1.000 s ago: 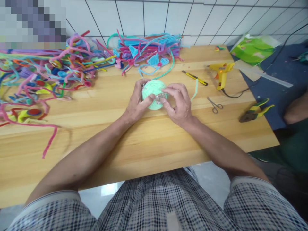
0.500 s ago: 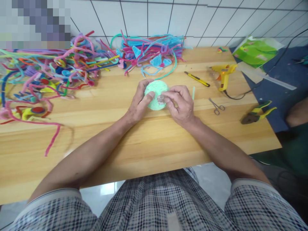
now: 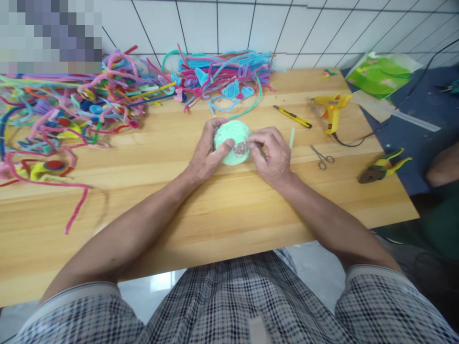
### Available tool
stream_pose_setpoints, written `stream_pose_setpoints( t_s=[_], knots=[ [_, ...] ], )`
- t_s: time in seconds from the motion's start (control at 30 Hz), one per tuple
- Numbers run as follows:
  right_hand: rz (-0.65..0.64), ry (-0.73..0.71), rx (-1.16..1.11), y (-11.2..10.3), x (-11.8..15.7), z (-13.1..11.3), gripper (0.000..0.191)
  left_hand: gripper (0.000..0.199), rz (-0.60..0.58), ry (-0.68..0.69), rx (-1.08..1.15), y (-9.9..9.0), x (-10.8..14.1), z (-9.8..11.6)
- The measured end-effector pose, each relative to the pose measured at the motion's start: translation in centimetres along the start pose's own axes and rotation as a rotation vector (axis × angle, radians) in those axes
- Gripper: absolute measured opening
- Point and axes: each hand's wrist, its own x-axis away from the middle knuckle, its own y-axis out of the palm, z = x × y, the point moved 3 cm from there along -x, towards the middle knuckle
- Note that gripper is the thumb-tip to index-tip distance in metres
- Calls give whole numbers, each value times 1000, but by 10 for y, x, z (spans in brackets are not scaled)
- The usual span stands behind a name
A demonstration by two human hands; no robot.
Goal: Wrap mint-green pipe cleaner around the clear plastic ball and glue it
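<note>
A round mint-green ball (image 3: 234, 130) with a grey patch showing on its lower right sits between my hands over the wooden table. My left hand (image 3: 211, 152) is wrapped round its left side, thumb on the front. At the ball's right edge, my right hand (image 3: 271, 155) has thumb and index finger pinched together; whatever is between them is too small to make out. A green strand (image 3: 251, 109) lies just behind the ball. A short pale green piece (image 3: 292, 137) is right of my right hand.
Coloured pipe cleaners (image 3: 71, 105) are heaped at the left, with a bundle (image 3: 229, 64) at the back. To the right are a yellow cutter (image 3: 292, 116), glue gun (image 3: 333, 112), scissors (image 3: 322, 157) and pliers (image 3: 383, 167). Another person's arm (image 3: 442, 165) shows at the far right.
My right fingertips have shifted slightly right along the ball, showing more of the grey patch. My left thumb has moved a little right. The short pale green piece sits more tilted.
</note>
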Motion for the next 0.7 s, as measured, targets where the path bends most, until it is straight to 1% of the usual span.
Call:
stream_pose_setpoints(
  t_s=[0.13, 0.27, 0.4, 0.57, 0.7],
  knots=[
    [-4, -2, 10, 1, -1, 0, 16, 64, 7, -2, -7, -2, 0, 4],
    [28, -45, -21, 1, -1, -4, 16, 64, 22, -5, -40, -4, -2, 9],
    [-19, -15, -20, 2, 1, -5, 21, 63, 34, -4, -74, -5, -3, 12],
    [-58, 26, 10, 3, 2, -3, 24, 61, 73, -49, -38, -5, -2, 9],
    [-14, -7, -21, 2, 2, -1, 24, 68, 94, -71, -10, -3, -1, 3]
  ],
)
